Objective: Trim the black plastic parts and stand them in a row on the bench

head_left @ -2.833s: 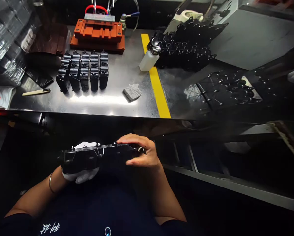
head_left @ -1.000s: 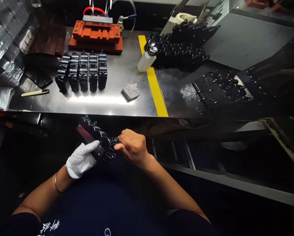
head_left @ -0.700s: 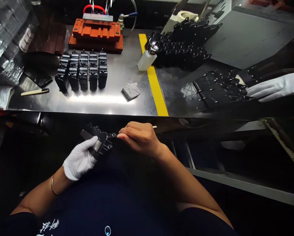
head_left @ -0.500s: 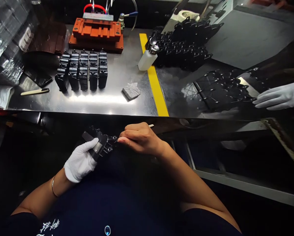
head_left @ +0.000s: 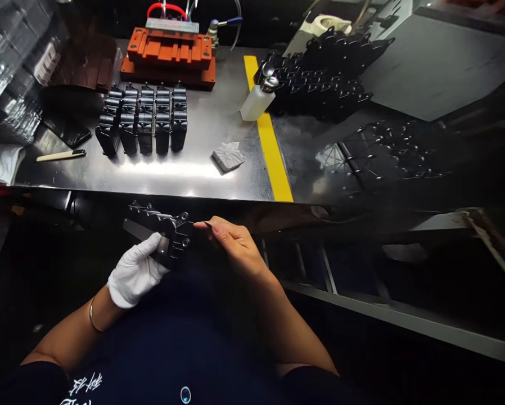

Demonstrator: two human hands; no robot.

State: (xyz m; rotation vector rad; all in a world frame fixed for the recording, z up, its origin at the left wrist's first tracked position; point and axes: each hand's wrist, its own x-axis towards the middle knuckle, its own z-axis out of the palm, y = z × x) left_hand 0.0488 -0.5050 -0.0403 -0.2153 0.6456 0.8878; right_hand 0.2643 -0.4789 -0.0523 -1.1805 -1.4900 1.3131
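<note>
My left hand (head_left: 136, 270), in a white glove, grips a black moulded plastic part (head_left: 174, 228) with ring-shaped lugs and a flat metallic-looking face. The thumb presses on that face, and the part is tilted above my lap, below the bench edge. My bare right hand (head_left: 233, 239) is closed, with its index finger stretched to the part's right end, touching or nearly touching a lug. A thin dark blade tip (head_left: 208, 224) shows between its fingers; the handle is hidden in the palm.
Several black parts (head_left: 145, 121) stand in rows on the metal bench (head_left: 159, 183), before an orange fixture (head_left: 170, 50). A white bottle (head_left: 257, 103) stands by yellow tape (head_left: 273, 163); a folded grey pad (head_left: 228, 156) lies nearer. More black parts (head_left: 315, 79) are heaped at right. A pale-handled tool (head_left: 61, 156) lies at left.
The part has tipped and shifted up and left in my left hand. My right hand has turned, its index finger now extended to the part. A co-worker's gloved hand at right has left view.
</note>
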